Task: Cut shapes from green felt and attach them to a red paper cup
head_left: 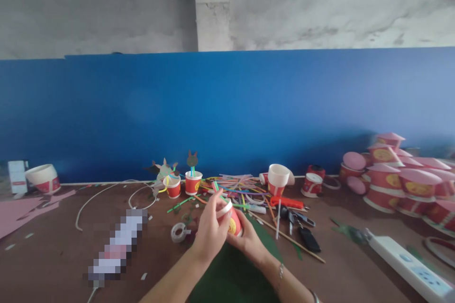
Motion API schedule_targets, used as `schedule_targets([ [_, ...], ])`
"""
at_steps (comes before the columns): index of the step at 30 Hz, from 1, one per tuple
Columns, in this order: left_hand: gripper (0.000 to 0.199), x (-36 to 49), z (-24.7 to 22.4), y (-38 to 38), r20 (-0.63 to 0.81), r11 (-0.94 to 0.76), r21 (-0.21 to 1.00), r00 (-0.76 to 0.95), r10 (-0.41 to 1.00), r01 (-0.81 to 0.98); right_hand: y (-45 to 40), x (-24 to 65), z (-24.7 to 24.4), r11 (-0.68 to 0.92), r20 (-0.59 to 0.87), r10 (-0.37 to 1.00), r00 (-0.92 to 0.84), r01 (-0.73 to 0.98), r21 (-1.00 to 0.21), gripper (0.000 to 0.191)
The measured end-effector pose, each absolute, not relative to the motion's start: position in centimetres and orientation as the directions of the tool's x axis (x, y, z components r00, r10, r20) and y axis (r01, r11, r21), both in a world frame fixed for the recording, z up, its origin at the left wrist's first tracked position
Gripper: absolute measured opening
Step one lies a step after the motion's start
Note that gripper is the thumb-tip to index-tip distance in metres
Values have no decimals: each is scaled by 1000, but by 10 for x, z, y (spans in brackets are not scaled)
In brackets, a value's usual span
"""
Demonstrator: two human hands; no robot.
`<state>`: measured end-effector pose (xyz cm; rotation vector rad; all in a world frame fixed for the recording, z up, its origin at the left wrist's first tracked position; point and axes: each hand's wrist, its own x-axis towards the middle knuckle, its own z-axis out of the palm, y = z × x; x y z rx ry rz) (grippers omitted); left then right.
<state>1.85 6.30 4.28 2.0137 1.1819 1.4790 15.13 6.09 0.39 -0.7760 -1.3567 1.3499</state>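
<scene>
A red paper cup point(234, 225) with a white rim and a yellow emblem is held tilted above the table. My left hand point(211, 228) closes on its rim side from the left. My right hand point(249, 242) wraps round the lower part from the right. A green strip point(215, 186) stands out at the rim beside my left fingers; whether they pinch it I cannot tell. Below my hands lies dark green paper point(231, 277). A tape roll point(178, 232) lies left of my left hand.
Colourful pipe cleaners point(245, 184) lie heaped behind the cup. A red-handled tool point(287, 202), keys point(308, 237) and a power strip point(408, 260) lie to the right. Pink-topped cups point(386, 175) are stacked far right. Another power strip point(119, 244) and cable lie left.
</scene>
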Motion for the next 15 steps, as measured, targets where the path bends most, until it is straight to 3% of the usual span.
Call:
schedule_targets([
  [2, 48, 16, 46, 72, 644, -566, 714, -69, 762, 413, 61, 152, 2, 131, 187, 957, -222, -242, -961, 65],
  [4, 53, 12, 53, 82, 575, -494, 802, -208, 792, 336, 62, 153, 0, 97, 156, 963, -220, -258, -961, 68],
  [6, 53, 7, 62, 91, 341, -325, 937, -137, 930, 127, 63, 154, -1, 60, 129, 957, -259, -261, -964, 69],
  [9, 37, 3, 71, 96, 137, -131, 988, 74, 988, -86, 62, 154, -2, 33, 116, 946, -303, -265, -964, 69],
  [11, 29, 4, 71, 95, 117, -102, 983, 97, 988, -150, 60, 153, 0, 42, 124, 946, -299, -267, -963, 68],
  [15, 27, 12, 61, 92, 160, -161, 967, -22, 987, -199, 59, 153, 3, 67, 132, 957, -257, -250, -966, 64],
])
